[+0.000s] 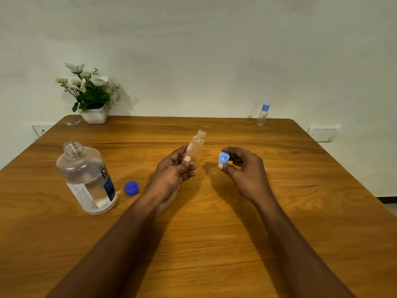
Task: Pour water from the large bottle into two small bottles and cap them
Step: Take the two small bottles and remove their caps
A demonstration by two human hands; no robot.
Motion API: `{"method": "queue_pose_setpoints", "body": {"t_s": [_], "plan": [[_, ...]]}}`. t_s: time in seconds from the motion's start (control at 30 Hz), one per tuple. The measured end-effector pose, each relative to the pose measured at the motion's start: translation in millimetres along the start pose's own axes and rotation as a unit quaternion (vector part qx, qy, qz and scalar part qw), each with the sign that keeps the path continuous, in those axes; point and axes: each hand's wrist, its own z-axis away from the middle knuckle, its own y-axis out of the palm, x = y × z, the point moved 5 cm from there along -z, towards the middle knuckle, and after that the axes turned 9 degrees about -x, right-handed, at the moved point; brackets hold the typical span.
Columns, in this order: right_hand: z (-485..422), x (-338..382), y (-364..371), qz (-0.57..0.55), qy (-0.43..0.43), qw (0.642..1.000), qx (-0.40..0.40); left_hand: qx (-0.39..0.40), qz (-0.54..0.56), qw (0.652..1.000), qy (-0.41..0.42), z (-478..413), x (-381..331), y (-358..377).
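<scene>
The chief risk is judged to be a spill. The small bottle (196,146) is held uncapped and tilted, its mouth leaning up and to the right, so water poured into it at this angle could run over the lip; whether any water is already inside cannot be told. The large bottle (86,177) is stood open on the bench (214,244) at the left, partly filled, close to the left forearm, and could be knocked over by a careless sweep. Its dark blue cap (131,187) is laid just beside it. The light-blue cap (223,158) could be dropped and lost by rolling, since it is pinched only at its rim.

The left hand (174,168) is raised above the bench, its grip clamped on the lower body of the small bottle, thumb across the front. The right hand (242,168) is held level with it and a little apart, its grip closed on the light-blue cap between thumb and fingertips, the cap's open side turned towards the camera. A second small bottle (262,116), capped, is stood upright at the far right edge of the bench, well apart from both hands.
</scene>
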Motion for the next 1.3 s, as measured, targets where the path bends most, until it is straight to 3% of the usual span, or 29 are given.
{"method": "queue_pose_setpoints", "body": {"t_s": [0.17,0.33,0.43,0.57,0.67,0.97,1.3], "plan": [[-1.0,-10.6,2.7,0.008,0.034,0.999,-0.021,-0.002,-0.070,0.997,0.023,-13.7,4.4,8.7],[-9.4,-17.7,18.6,0.060,0.036,0.997,-0.017,-0.024,-0.226,0.966,0.124,-25.2,12.7,10.2],[-17.2,-18.4,28.2,0.101,0.019,0.995,-0.016,-0.037,-0.330,0.926,0.181,-33.5,13.7,12.3],[-25.4,-20.9,38.7,0.123,0.032,0.992,-0.005,-0.099,-0.488,0.843,0.202,-47.2,17.3,2.9],[-26.8,-23.6,45.3,0.122,0.040,0.992,0.005,-0.112,-0.530,0.815,0.208,-49.9,17.7,1.5],[-29.8,-33.2,46.2,0.074,0.081,0.994,-0.021,-0.122,-0.563,0.795,0.189,-45.8,15.9,3.4],[-28.9,-38.2,44.9,0.055,0.087,0.995,-0.018,-0.147,-0.546,0.802,0.194,-38.3,15.7,-2.9]]}}
